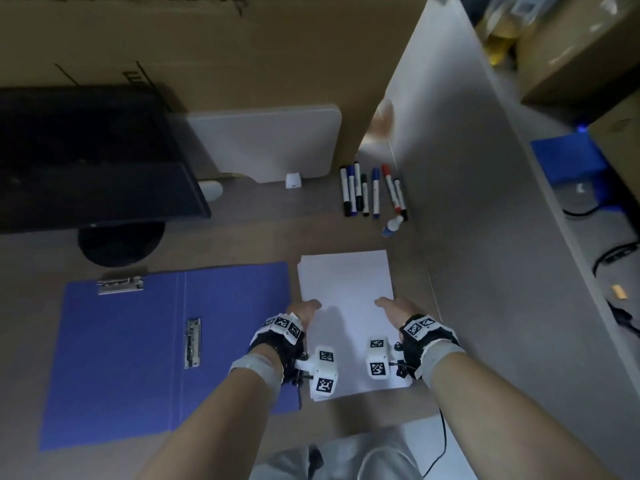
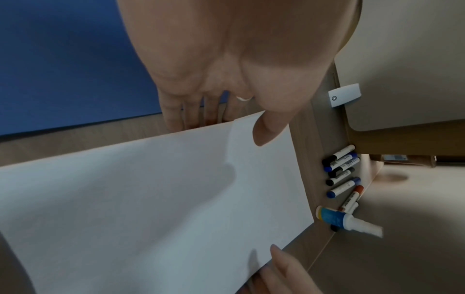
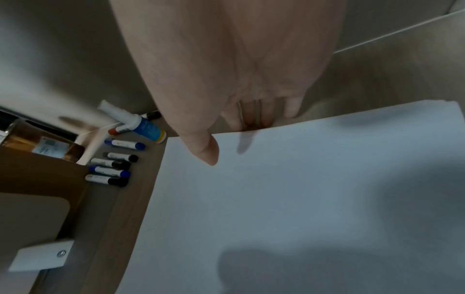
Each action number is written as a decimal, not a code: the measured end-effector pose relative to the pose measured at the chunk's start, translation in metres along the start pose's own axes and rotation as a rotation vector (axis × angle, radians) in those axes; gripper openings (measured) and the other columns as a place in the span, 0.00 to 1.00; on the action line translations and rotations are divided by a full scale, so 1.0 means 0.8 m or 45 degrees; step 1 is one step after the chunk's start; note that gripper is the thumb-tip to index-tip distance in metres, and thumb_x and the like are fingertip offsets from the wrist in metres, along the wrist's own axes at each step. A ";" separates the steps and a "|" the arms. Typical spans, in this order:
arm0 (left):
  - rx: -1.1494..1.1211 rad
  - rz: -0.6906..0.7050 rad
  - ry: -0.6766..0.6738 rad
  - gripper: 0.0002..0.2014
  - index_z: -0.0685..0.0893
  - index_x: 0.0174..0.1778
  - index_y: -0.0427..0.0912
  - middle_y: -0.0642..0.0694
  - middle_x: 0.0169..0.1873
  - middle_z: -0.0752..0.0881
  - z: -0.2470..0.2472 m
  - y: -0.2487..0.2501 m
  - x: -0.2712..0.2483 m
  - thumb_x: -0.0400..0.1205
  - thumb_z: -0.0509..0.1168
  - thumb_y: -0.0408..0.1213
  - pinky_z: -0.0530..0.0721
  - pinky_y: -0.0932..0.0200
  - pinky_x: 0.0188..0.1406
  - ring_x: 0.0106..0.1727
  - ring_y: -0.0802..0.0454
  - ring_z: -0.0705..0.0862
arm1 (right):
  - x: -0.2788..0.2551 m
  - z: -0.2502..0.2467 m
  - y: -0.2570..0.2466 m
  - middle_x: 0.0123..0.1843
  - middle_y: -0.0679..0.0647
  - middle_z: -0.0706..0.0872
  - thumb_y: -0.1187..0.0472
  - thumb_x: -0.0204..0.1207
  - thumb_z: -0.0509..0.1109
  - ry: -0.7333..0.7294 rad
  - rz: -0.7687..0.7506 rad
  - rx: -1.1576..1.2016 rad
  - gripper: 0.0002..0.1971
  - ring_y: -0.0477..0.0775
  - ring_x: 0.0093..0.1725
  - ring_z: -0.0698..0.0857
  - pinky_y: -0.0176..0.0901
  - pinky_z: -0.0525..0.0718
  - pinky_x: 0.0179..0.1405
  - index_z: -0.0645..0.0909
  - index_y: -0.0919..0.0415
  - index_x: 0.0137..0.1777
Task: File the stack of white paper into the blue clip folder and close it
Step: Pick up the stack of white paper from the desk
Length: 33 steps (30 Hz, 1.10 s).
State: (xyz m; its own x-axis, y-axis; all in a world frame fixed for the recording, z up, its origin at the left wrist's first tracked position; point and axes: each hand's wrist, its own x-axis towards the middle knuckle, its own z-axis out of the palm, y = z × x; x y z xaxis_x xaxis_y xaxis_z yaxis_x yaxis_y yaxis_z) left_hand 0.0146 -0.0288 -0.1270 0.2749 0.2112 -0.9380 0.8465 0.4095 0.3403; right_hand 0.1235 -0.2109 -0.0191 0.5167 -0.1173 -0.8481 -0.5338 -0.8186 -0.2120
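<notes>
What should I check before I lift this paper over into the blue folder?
1. Left hand grips the paper stack's left edge, thumb on top, fingers at the edge: ok.
2. Right hand grips the right edge the same way: ok.
3. Folder lies open and flat beside the stack: ok.
4. Top clip raised to take the sheets: cannot tell.
5. Sheets squared up: not ok, the far edges look slightly fanned.
6. Markers and glue bottle lie beyond the stack, off the path to the folder: ok.
</notes>
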 end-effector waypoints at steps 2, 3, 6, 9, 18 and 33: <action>0.005 0.032 0.035 0.35 0.81 0.64 0.32 0.31 0.65 0.84 0.005 0.018 -0.048 0.61 0.69 0.45 0.83 0.38 0.65 0.66 0.34 0.83 | 0.006 -0.007 -0.002 0.52 0.59 0.84 0.41 0.72 0.66 -0.002 -0.013 -0.062 0.25 0.62 0.49 0.84 0.53 0.84 0.58 0.79 0.61 0.59; 0.007 0.051 0.058 0.34 0.81 0.64 0.32 0.31 0.65 0.84 0.009 0.023 -0.066 0.62 0.69 0.44 0.83 0.38 0.66 0.66 0.34 0.83 | 0.007 -0.011 -0.003 0.46 0.57 0.84 0.41 0.72 0.66 -0.003 -0.022 -0.080 0.23 0.62 0.47 0.85 0.54 0.84 0.59 0.80 0.61 0.54; -0.013 0.038 0.140 0.32 0.81 0.65 0.32 0.32 0.66 0.83 0.019 0.029 -0.089 0.64 0.69 0.43 0.81 0.40 0.69 0.68 0.34 0.82 | 0.021 -0.024 -0.004 0.42 0.57 0.85 0.42 0.69 0.65 -0.026 -0.077 -0.102 0.22 0.62 0.45 0.85 0.54 0.84 0.59 0.81 0.61 0.49; 0.013 0.072 0.262 0.30 0.81 0.65 0.34 0.33 0.67 0.82 0.030 0.031 -0.105 0.68 0.69 0.44 0.78 0.43 0.71 0.70 0.35 0.80 | 0.036 -0.038 0.002 0.38 0.56 0.84 0.45 0.68 0.67 -0.031 -0.140 -0.111 0.20 0.61 0.42 0.85 0.53 0.84 0.57 0.84 0.62 0.46; -0.057 0.327 0.470 0.24 0.70 0.63 0.30 0.38 0.52 0.79 0.079 0.021 -0.132 0.73 0.67 0.31 0.82 0.48 0.52 0.47 0.42 0.80 | 0.038 -0.058 0.017 0.34 0.57 0.83 0.43 0.70 0.67 -0.025 -0.193 -0.229 0.18 0.59 0.35 0.83 0.44 0.78 0.40 0.81 0.60 0.33; 0.425 0.209 0.562 0.20 0.77 0.62 0.30 0.36 0.73 0.68 0.074 -0.001 -0.118 0.75 0.61 0.33 0.71 0.41 0.71 0.70 0.30 0.70 | 0.028 -0.054 0.030 0.39 0.55 0.87 0.46 0.65 0.69 0.049 -0.324 -0.173 0.18 0.57 0.34 0.84 0.41 0.76 0.31 0.83 0.61 0.42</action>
State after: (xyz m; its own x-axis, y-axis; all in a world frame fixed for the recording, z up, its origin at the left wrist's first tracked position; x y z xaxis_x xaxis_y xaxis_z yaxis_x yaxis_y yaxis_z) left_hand 0.0152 -0.1019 -0.0428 0.2594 0.6278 -0.7339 0.9264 0.0529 0.3728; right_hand 0.1512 -0.2574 -0.0221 0.6487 0.0825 -0.7565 -0.2908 -0.8918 -0.3466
